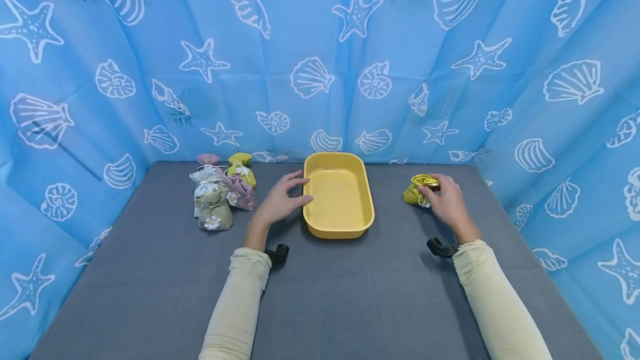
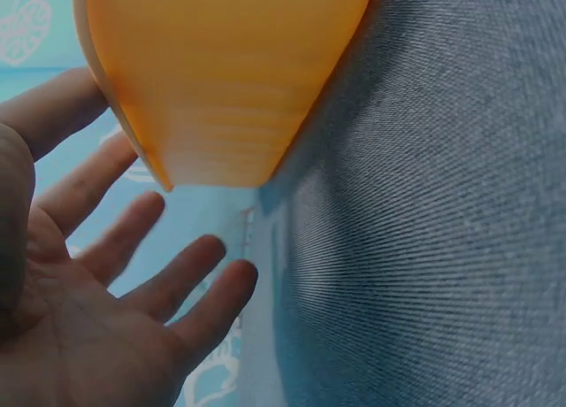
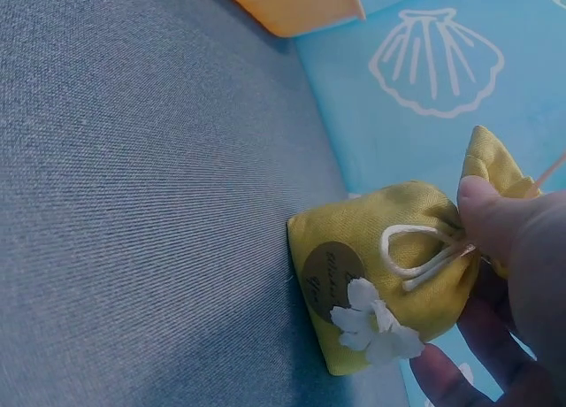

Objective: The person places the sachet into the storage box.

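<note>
My right hand (image 1: 449, 200) pinches the gathered neck of a yellow drawstring pouch (image 3: 389, 257), right of the tray. A white flower, a round dark label and a pale cord bow show on the pouch, and its base is at the table surface. My left hand (image 1: 281, 200) is at the left rim of an empty yellow plastic tray (image 1: 338, 234), fingers spread and extended. In the left wrist view, the fingers (image 2: 119, 239) fan out beside the tray's outer wall, with one fingertip at the rim.
Left of the tray several small drawstring pouches stand in a cluster, among them a green pouch (image 1: 215, 213), a mauve pouch (image 1: 241, 190) and another yellow pouch (image 1: 242, 170). A grey cloth covers the table (image 1: 345, 304). Blue curtains (image 1: 320, 43) with shell prints hang behind and beside it.
</note>
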`<action>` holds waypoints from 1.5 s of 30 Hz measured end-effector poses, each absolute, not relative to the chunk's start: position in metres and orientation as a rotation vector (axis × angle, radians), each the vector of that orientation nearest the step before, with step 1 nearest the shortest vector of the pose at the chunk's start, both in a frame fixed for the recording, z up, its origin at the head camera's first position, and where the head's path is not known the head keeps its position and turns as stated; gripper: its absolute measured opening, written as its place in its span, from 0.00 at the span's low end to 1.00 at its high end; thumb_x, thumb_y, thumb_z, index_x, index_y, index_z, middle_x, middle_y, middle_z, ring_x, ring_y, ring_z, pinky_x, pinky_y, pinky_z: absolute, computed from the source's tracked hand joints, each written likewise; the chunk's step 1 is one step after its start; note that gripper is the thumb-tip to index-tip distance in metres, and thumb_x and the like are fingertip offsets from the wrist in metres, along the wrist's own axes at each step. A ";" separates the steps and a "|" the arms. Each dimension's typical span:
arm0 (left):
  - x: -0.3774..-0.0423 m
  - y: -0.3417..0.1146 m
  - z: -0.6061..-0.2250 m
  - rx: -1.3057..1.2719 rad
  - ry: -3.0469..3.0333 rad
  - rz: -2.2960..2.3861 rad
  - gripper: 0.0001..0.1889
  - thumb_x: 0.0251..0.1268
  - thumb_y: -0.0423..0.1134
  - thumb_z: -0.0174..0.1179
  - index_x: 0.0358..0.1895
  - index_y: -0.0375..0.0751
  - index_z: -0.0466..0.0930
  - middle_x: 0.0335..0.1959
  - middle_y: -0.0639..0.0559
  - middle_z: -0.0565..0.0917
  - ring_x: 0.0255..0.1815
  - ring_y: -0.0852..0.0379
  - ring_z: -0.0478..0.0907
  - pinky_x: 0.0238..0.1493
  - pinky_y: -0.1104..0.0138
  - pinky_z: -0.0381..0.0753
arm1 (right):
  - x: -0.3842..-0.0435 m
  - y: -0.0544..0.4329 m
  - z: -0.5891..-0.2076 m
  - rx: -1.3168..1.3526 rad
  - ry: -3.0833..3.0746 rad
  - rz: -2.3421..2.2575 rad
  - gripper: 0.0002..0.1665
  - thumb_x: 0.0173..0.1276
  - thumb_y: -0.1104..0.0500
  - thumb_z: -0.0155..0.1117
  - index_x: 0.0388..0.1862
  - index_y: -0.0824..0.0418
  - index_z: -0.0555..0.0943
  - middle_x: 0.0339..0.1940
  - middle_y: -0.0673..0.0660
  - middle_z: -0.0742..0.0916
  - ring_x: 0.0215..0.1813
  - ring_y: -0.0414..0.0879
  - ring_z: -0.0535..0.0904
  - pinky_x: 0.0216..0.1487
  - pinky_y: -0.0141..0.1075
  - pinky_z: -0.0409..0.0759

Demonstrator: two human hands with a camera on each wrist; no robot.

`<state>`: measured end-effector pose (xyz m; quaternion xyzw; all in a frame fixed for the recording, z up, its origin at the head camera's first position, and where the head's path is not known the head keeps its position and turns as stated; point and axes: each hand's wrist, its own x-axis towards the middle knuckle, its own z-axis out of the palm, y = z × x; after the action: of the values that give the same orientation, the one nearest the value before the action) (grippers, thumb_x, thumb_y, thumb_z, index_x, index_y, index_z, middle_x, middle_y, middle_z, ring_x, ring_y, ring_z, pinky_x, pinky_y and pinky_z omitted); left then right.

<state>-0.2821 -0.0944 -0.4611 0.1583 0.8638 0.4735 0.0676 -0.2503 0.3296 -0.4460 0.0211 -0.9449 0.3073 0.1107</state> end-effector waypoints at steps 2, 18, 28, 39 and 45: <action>-0.281 -0.094 -0.462 0.429 2.578 1.442 0.30 0.68 0.52 0.66 0.72 0.53 0.74 0.82 0.52 0.60 0.81 0.41 0.60 0.77 0.41 0.64 | -0.250 0.329 -0.445 0.055 -2.771 0.896 0.30 0.81 0.52 0.56 0.68 0.75 0.70 0.56 0.75 0.77 0.58 0.69 0.75 0.55 0.61 0.77; -0.278 -0.093 -0.462 0.352 2.293 1.657 0.34 0.69 0.48 0.67 0.76 0.50 0.67 0.76 0.43 0.69 0.71 0.44 0.76 0.60 0.53 0.85 | -0.247 0.321 -0.432 -0.035 -2.757 0.981 0.28 0.82 0.46 0.52 0.63 0.69 0.74 0.54 0.70 0.83 0.50 0.60 0.82 0.41 0.38 0.78; -0.279 -0.092 -0.463 0.306 2.211 1.719 0.35 0.70 0.44 0.66 0.78 0.48 0.64 0.77 0.43 0.68 0.67 0.42 0.79 0.55 0.54 0.87 | -0.247 0.304 -0.412 -0.023 -2.738 1.021 0.30 0.81 0.43 0.53 0.64 0.67 0.74 0.54 0.69 0.83 0.51 0.60 0.83 0.42 0.39 0.80; -0.279 -0.090 -0.463 0.273 2.180 1.742 0.35 0.70 0.43 0.67 0.77 0.49 0.65 0.77 0.43 0.68 0.68 0.41 0.78 0.58 0.50 0.85 | -0.249 0.277 -0.374 0.084 -2.686 1.123 0.32 0.79 0.42 0.55 0.65 0.67 0.75 0.56 0.69 0.84 0.54 0.60 0.83 0.45 0.38 0.77; -0.279 -0.091 -0.462 0.252 2.192 1.732 0.34 0.69 0.44 0.67 0.76 0.50 0.67 0.77 0.44 0.68 0.69 0.41 0.77 0.59 0.50 0.85 | -0.258 0.260 -0.354 0.151 -2.682 1.127 0.30 0.79 0.43 0.56 0.65 0.66 0.75 0.57 0.68 0.83 0.57 0.61 0.81 0.46 0.44 0.78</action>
<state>-0.2788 -0.0907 -0.4624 0.0885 0.7704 0.6088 0.1674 -0.2576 0.2595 -0.3539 0.0514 -0.9147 0.3842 0.1140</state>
